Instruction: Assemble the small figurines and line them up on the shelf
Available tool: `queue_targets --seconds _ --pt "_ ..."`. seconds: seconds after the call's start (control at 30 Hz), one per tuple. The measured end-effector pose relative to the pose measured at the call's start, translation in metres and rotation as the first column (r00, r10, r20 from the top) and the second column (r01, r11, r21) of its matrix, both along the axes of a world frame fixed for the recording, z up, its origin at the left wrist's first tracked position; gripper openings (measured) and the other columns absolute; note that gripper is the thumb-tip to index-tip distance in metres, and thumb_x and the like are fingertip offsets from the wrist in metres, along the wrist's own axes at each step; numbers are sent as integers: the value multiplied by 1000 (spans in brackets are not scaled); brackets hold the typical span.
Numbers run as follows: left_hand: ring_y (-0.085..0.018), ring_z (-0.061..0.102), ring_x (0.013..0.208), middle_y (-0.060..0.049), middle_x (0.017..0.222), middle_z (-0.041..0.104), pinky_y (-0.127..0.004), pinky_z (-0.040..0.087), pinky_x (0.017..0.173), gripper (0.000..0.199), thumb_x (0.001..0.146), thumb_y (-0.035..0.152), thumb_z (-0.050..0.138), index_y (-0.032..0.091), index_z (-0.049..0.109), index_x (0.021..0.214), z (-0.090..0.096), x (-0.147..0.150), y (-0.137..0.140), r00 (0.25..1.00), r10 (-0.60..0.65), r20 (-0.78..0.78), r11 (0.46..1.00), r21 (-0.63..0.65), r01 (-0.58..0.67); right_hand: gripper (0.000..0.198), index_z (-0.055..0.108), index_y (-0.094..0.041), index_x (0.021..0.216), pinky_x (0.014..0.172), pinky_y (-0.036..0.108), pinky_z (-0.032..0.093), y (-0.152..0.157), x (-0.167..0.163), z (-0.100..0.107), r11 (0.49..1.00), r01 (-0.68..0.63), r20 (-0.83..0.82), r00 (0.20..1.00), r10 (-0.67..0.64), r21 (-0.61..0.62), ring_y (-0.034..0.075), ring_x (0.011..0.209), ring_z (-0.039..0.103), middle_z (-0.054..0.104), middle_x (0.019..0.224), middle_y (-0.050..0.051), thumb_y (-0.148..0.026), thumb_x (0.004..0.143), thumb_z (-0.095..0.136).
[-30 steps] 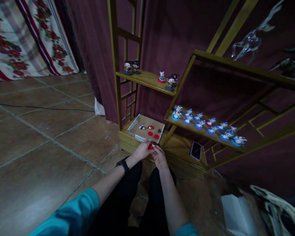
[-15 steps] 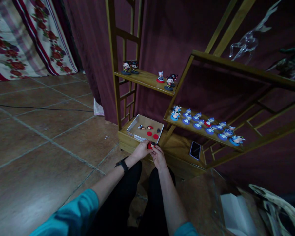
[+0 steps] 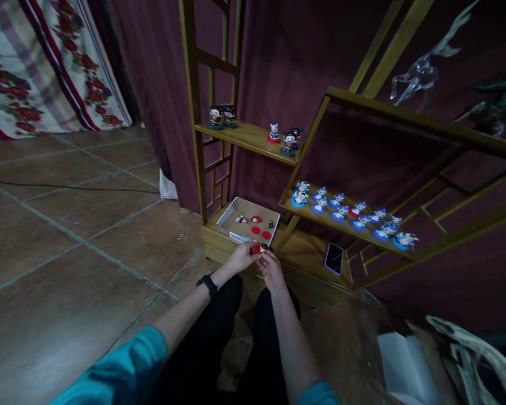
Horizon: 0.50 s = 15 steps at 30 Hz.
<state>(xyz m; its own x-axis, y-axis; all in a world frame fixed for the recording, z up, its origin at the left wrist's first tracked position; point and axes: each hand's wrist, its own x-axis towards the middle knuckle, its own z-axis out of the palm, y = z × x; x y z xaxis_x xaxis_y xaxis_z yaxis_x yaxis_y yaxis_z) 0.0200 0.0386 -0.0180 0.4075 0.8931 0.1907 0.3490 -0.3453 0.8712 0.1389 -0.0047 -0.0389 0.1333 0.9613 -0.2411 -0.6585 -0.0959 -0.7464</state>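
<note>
Between my two hands is a small figurine (image 3: 262, 247) with a dark top and a red round base (image 3: 255, 250). My left hand (image 3: 243, 257) has its fingers closed on the red base side. The fingers of my right hand (image 3: 271, 266) pinch the figurine from the right. Just beyond my hands lies a shallow cardboard box (image 3: 224, 221). Inside it are several small figurine pieces, among them a red-topped one (image 3: 256, 219), and two red discs, one (image 3: 255, 230) left of the other (image 3: 266, 235).
A wooden display shelf (image 3: 253, 143) carries several dark-haired figurines, one (image 3: 289, 144) at its right end. Blue and purple figurines (image 3: 319, 205) line a lower shelf. A phone (image 3: 334, 258) lies on the bottom board. Clear horse ornament (image 3: 417, 73) stands up high. A white box (image 3: 400, 365) is on the floor.
The figurine has turned slightly between my fingers, and more of its body shows. Both hands stay in nearly the same place; the view has shifted a little.
</note>
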Motion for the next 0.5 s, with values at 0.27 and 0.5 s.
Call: queue_targets --seconds 0.27,0.5 --pt "-10 52 57 1 65 60 -22 42 56 35 63 27 64 11 60 94 -6 -4 7 970 34 242 965 -261 31 27 62 -20 89 63 22 50 1 -3 -1 1000 -17 47 999 17 -4 10 67 63 69 81 0 -16 62 65" --pt "-11 56 65 -1 73 62 -24 44 62 35 61 26 67 13 57 91 -11 -6 10 921 18 388 941 -319 116 36 62 -24 97 66 24 50 -1 -3 3 1000 -25 80 997 24 17 11 71 63 69 90 0 -17 62 64"
